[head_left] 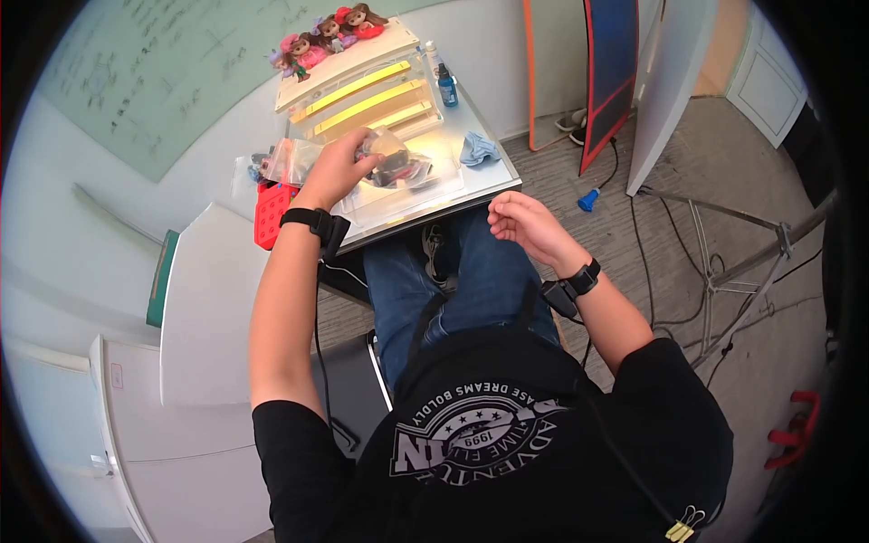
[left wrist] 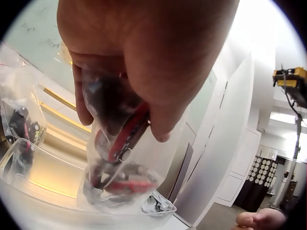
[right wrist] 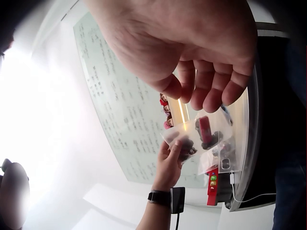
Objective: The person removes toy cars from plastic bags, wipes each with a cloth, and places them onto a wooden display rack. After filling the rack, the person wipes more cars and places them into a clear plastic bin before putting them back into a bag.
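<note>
My left hand [head_left: 339, 169] holds a clear plastic bag [head_left: 396, 163] from above, over the near part of the table. Thumb and fingers grip its upper part in the left wrist view, where dark and red toy-like pieces [left wrist: 127, 184] show through the plastic. Beneath the bag lies a clear plastic bin [left wrist: 53, 155], its rim running across the bottom of that view. My right hand [head_left: 529, 226] hovers just off the table's front edge, palm inward. Its fingers [right wrist: 211, 81] are loosely bent and hold nothing.
Another clear bag [left wrist: 21, 129] of dark pieces stands left of the bin. A red perforated box [head_left: 272, 215] sits at the table's left edge. Blue cloth [head_left: 478, 149] and a blue bottle [head_left: 446, 88] lie right. Behind are a lit wooden rack [head_left: 362, 104] and several dolls [head_left: 330, 38].
</note>
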Demonstrator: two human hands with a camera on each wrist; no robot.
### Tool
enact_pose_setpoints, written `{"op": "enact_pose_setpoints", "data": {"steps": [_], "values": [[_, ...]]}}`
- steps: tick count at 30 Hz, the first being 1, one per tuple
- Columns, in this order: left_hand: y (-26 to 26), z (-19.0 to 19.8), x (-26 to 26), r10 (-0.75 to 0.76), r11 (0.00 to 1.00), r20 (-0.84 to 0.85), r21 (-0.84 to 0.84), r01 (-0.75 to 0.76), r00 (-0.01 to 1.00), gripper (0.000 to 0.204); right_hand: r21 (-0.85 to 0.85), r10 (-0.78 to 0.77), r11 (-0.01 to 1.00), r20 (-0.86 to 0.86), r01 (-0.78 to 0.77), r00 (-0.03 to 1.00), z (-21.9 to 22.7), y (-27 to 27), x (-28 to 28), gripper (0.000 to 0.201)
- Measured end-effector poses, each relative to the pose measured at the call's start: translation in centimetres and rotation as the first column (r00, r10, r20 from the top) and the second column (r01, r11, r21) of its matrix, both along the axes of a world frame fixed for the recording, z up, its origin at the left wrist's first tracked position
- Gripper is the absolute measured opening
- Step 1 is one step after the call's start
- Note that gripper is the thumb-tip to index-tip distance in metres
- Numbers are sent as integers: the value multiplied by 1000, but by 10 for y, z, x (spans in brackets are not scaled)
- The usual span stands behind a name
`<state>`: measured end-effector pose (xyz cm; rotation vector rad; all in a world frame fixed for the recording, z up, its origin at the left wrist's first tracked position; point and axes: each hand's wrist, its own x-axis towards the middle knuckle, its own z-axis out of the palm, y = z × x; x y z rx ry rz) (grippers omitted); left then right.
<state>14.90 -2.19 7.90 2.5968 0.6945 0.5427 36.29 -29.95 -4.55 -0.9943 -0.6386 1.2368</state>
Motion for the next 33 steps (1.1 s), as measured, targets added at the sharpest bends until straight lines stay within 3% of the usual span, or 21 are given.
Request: {"op": "enact_pose_setpoints", "data": {"steps": [6,12,14,18,20,21,22,25,27,31,33], "values": [[16,8,12,-35,998,54,-42,38,998,50,-13,46,999,-4,-46,999,-7,10,-7,13],[11,24,23,-25,993,-132,-116,9,991,46,-20,59,998,4,-59,998,-5,11,-9,11],[25,12,29,-30,972,-128,229,59,991,51,-15,53,998,6,-53,999,-6,12,-8,11],[29,18,28,-9,983,-77,180,23,997,51,-36,49,998,-2,-49,999,-4,11,-9,12],[34,26,14,5,1000,-42,9,-5,999,48,-28,39,999,1,-39,999,-6,9,-7,12],[35,29,2,5,1000,-44,7,-5,999,48,-30,39,999,-1,-39,999,-7,8,-6,12],[35,31,-15,73,997,82,24,-75,994,45,-21,36,999,1,-36,999,-8,7,-3,12],[43,25,-77,197,979,344,-14,-204,918,35,-13,21,1000,-13,-22,1000,-12,5,-2,13],[27,21,-123,296,947,426,-18,-319,855,28,-42,20,999,0,-20,1000,-17,7,-4,13],[-13,-29,-189,426,883,563,-87,-462,708,16,-60,53,997,-2,-53,999,-24,11,-16,13],[-31,-55,-207,526,848,652,-349,-399,547,15,-67,69,995,-2,-69,998,-24,13,-23,13]]}}
